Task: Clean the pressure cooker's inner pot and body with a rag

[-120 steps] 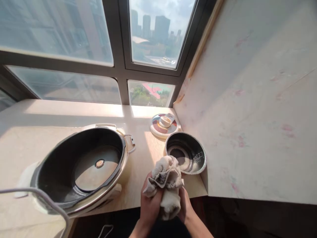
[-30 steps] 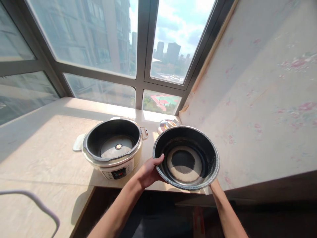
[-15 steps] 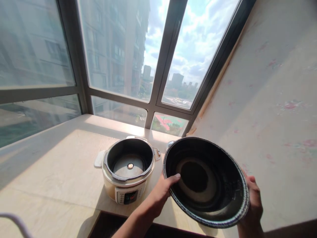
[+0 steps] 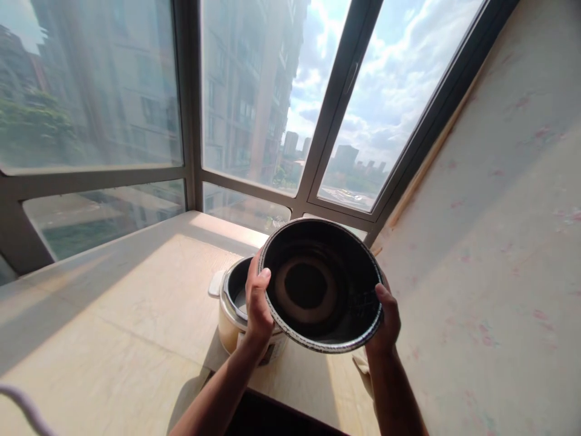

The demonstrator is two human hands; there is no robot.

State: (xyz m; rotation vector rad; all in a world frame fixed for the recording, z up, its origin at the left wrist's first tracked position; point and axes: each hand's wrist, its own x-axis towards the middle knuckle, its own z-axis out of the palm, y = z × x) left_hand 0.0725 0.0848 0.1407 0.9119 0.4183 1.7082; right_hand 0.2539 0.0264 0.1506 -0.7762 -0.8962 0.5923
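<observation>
Between my hands I hold a black inner pot (image 4: 308, 284), its open mouth tilted toward me and nothing visible inside. My left hand (image 4: 259, 303) grips the left rim, thumb over the edge. On the opposite side, my right hand (image 4: 385, 318) clasps the rim with its thumb on top. Behind the pot and to its left, a cream-coloured electric pressure cooker (image 4: 231, 324) stands on the ledge without a lid. The pot and my left hand cover much of the cooker, including most of its control panel.
The pale stone ledge (image 4: 136, 315) runs along tall windows (image 4: 254, 91). A flower-patterned wall (image 4: 490, 254) closes off the right. A light-coloured cord (image 4: 25, 402) curves in at the lower left. Some cloth (image 4: 362, 364) lies below my right hand.
The inner pot, in both my hands, has moved up and left relative to the cooker and now overlaps it. My view has shifted somewhat to the left.
</observation>
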